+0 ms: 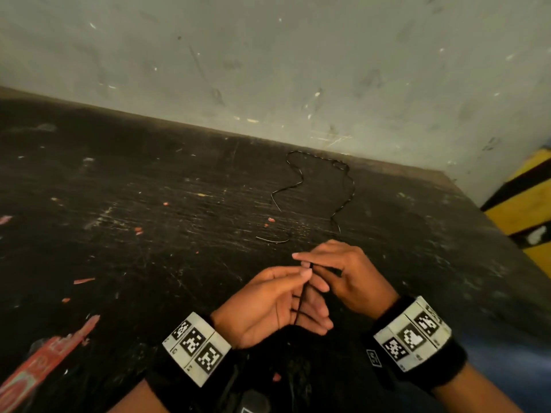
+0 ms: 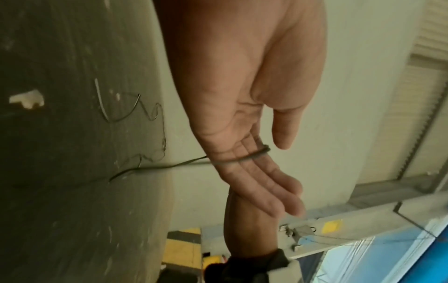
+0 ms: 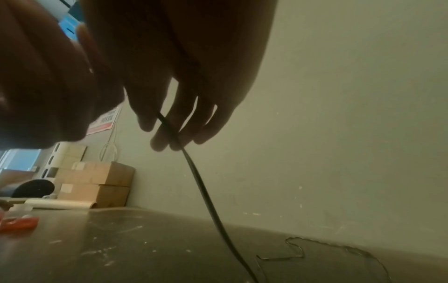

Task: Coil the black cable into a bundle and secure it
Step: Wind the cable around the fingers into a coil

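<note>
Left hand (image 1: 268,305) palm-up, fingers (image 2: 261,181) straight, pressed together, black cable (image 1: 347,192) looped across them; thumb meets forefinger, pinch unclear. Right hand (image 1: 348,272) at its 1 o'clock, cable running between fingers (image 3: 157,137); grip lost in shadow, cannot tell. Loose cable snakes over dark table (image 1: 119,204) toward 12 o'clock, near wall (image 1: 298,55); far end hard to make out.
</note>
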`<state>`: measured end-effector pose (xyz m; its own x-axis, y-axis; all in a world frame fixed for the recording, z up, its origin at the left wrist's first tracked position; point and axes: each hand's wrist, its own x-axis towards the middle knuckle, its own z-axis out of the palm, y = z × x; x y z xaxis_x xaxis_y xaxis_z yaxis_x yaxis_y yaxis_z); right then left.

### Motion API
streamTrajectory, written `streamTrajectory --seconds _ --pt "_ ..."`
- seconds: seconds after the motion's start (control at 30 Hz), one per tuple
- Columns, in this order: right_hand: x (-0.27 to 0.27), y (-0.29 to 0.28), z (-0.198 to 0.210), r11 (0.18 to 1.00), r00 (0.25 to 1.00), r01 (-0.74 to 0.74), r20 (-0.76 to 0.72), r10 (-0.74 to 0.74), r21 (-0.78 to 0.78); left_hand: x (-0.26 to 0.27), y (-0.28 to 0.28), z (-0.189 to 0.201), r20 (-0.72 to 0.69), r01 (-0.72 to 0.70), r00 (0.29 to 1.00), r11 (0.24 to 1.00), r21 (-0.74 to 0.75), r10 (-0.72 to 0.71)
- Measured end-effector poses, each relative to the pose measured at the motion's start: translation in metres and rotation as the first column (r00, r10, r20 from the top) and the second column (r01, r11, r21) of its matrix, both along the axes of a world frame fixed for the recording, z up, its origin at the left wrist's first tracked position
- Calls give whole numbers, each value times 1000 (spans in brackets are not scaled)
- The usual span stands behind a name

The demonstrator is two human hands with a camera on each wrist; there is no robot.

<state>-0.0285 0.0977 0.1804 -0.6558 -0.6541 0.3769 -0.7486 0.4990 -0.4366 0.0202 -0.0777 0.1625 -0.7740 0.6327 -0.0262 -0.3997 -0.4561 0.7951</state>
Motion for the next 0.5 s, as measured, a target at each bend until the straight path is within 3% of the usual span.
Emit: streamTrajectory --seconds 0.2,0.33,0.5 --pt "19 -4 15 997 997 73 7 -73 32 16 -6 -1 68 149 985 981 123 -158" --pt "23 0 18 990 992 122 5 -122 68 24 -5 6 70 205 974 969 141 -217" --pt "31 -3 24 995 995 96 -19 -95 34 31 -4 13 54 386 917 914 123 -394"
